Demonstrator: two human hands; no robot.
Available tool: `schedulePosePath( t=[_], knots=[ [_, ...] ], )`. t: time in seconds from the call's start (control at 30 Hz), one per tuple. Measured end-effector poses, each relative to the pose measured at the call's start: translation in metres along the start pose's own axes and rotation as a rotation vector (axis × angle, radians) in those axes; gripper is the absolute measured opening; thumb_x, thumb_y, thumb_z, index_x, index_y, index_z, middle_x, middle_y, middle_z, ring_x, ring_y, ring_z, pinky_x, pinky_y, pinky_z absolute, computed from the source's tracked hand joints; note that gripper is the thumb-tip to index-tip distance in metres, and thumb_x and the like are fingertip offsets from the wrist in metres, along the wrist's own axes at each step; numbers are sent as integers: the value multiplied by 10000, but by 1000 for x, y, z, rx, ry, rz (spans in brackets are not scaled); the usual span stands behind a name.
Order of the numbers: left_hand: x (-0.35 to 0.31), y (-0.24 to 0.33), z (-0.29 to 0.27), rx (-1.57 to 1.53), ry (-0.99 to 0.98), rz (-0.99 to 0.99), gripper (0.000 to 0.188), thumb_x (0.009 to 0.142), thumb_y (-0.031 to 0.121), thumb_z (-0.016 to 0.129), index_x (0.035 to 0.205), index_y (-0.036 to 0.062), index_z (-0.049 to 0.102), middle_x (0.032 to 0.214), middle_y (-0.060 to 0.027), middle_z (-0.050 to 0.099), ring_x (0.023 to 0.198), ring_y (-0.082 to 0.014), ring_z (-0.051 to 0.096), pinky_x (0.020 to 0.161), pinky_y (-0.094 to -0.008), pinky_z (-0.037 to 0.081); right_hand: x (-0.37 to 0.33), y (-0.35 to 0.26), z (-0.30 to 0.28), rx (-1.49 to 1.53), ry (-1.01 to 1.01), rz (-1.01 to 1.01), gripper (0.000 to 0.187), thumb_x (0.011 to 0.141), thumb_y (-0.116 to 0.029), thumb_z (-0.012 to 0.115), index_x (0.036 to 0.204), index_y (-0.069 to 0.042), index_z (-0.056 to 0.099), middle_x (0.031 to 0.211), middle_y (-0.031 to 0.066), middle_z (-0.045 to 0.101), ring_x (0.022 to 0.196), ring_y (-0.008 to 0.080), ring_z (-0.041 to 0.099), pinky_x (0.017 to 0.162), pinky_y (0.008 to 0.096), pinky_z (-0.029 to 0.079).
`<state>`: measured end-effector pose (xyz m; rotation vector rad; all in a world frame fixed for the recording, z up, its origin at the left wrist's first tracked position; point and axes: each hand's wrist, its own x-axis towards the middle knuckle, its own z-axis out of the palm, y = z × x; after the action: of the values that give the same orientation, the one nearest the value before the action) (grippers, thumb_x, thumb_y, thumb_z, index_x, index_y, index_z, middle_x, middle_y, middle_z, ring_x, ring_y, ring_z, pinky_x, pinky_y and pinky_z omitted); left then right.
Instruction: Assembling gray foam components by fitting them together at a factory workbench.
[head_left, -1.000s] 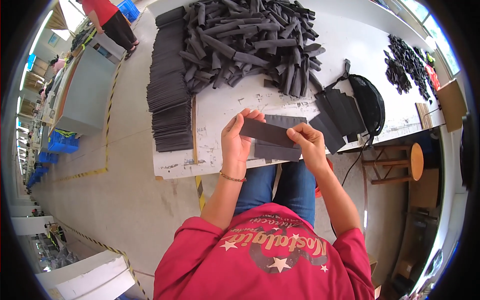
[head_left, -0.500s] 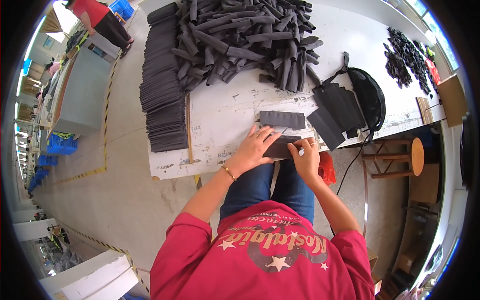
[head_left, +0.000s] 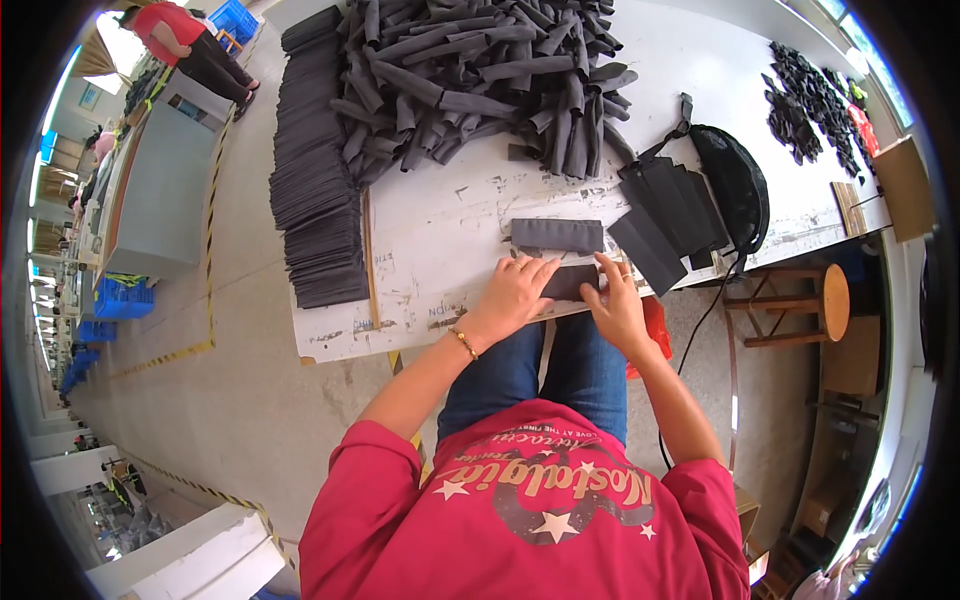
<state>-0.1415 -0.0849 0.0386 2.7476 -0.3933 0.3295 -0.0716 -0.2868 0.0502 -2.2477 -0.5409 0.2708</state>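
Note:
A flat dark grey fabric piece (head_left: 570, 283) lies at the table's near edge between my hands. My left hand (head_left: 512, 298) rests on its left end, fingers lying flat and slightly spread. At the other end, my right hand (head_left: 618, 312) takes hold of the piece, with the thumb along the near side and the index finger by the far corner. Just beyond it lies another grey strip (head_left: 557, 235), folded flat. To the right, several dark flat pieces (head_left: 672, 215) are fanned out beside a black rounded object with a strap (head_left: 730, 185).
A long stack of dark fabric pieces (head_left: 318, 170) lines the table's left side. Beside it spreads a heap of rolled grey pieces (head_left: 480, 75). Small black pieces (head_left: 812, 110) lie far right. A wooden stool (head_left: 835, 305) stands right, near a hanging cable (head_left: 690, 345). A person (head_left: 175, 35) stands far left.
My right hand has shifted slightly and its fingers have spread from a pinch around the piece's right end. The piece now lies flatter. The person at far left has changed posture.

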Motion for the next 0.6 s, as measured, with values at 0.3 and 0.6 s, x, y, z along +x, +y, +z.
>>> schedulePosePath(
  t=[0.3,0.6],
  knots=[
    [11,6,-17,-70,0,-26,540,781,233,734,1279,116,564,1167,-47,589,1080,-222,534,940,-384,387,8,13,-13,-98,-150,-161,743,686,-149,816,1337,-49,471,1271,196,455,1147,381,516,929,425,468],
    [74,-120,-36,-790,784,-752,166,917,131,636,977,-22,654,797,-93,685,671,-125,630,611,-276,520,45,68,-33,-785,112,-221,404,840,-256,669,1136,0,564,1103,165,554,1040,320,533,832,378,480]
  ],
)
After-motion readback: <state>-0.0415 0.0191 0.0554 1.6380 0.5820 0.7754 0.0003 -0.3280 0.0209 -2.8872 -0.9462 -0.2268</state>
